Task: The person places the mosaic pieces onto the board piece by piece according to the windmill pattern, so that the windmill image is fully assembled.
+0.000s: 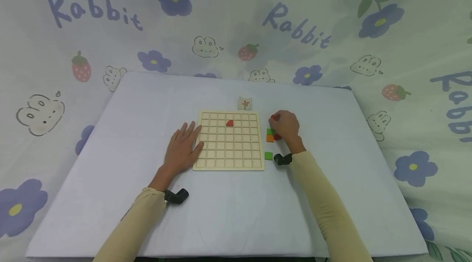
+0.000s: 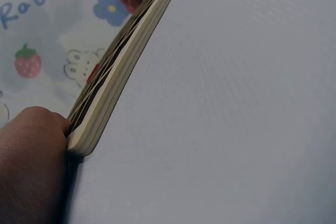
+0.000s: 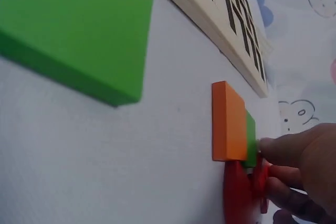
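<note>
One green block is nearest to me, right of the wooden board. The left hand rests its spread fingers on the board's left side. Farther back, a red corner piece sits in one square. The right hand pinches a red block, and the board lies to its left. Past everything is a little picture card.
</note>
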`<state>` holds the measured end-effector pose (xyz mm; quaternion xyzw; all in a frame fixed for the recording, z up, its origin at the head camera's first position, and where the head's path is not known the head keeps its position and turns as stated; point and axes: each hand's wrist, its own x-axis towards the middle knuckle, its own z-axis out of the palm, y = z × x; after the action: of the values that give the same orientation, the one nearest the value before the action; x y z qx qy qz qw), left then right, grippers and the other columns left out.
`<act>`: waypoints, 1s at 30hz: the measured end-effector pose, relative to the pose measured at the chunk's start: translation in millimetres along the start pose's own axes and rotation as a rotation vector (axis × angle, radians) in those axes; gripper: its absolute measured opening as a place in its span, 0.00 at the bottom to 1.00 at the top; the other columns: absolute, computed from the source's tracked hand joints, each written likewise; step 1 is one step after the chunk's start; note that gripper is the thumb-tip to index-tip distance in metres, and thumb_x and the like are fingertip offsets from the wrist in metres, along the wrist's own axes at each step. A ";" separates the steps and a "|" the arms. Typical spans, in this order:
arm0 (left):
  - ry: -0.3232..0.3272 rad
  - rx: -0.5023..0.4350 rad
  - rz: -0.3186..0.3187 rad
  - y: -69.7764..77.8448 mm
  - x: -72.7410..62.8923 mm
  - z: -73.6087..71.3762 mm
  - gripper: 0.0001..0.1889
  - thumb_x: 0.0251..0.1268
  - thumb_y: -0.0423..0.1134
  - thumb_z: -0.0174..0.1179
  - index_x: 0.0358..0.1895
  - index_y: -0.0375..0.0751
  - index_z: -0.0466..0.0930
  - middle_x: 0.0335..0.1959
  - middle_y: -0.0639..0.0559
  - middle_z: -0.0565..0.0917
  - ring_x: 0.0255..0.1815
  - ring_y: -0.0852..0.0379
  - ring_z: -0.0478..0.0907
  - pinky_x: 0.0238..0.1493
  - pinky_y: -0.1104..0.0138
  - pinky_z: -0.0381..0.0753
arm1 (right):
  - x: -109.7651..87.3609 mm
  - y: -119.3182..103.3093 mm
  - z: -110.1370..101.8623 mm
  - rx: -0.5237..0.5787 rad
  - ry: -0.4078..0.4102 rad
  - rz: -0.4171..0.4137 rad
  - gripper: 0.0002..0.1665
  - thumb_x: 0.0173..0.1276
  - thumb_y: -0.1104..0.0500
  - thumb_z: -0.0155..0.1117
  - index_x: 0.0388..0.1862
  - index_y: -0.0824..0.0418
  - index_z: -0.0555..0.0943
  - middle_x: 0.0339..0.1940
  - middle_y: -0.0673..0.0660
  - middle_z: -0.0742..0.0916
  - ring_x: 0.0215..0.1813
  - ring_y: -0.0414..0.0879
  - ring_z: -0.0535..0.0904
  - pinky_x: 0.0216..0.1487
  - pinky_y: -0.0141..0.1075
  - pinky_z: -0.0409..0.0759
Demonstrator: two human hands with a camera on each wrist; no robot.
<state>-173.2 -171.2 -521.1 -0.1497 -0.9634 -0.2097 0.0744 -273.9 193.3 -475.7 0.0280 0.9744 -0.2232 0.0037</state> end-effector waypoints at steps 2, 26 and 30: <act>0.003 0.002 -0.001 0.3 -0.1 0.0 0.32 0.76 0.54 0.44 0.77 0.43 0.57 0.77 0.41 0.55 0.78 0.40 0.44 0.75 0.48 0.42 | -0.8 -2.2 -1.3 0.009 -0.028 -0.007 0.17 0.67 0.51 0.66 0.46 0.63 0.84 0.38 0.58 0.85 0.39 0.52 0.77 0.37 0.42 0.78; 0.010 -0.002 -0.005 -0.2 0.1 3.7 0.32 0.76 0.53 0.45 0.77 0.44 0.58 0.77 0.42 0.55 0.78 0.41 0.44 0.75 0.49 0.41 | -14.3 3.0 -20.2 0.051 -0.211 -0.080 0.15 0.64 0.61 0.71 0.49 0.64 0.84 0.45 0.61 0.83 0.46 0.54 0.79 0.46 0.44 0.81; 0.010 -0.001 -0.007 0.4 -0.3 1.2 0.32 0.75 0.53 0.44 0.77 0.43 0.58 0.77 0.41 0.55 0.78 0.40 0.44 0.75 0.48 0.42 | -16.2 6.2 -24.2 0.046 -0.228 -0.108 0.13 0.63 0.64 0.70 0.47 0.64 0.85 0.44 0.61 0.84 0.47 0.54 0.78 0.48 0.45 0.80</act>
<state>-172.9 -170.5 -522.1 -0.1455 -0.9634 -0.2112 0.0783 -257.2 208.6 -456.3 -0.0498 0.9623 -0.2470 0.1019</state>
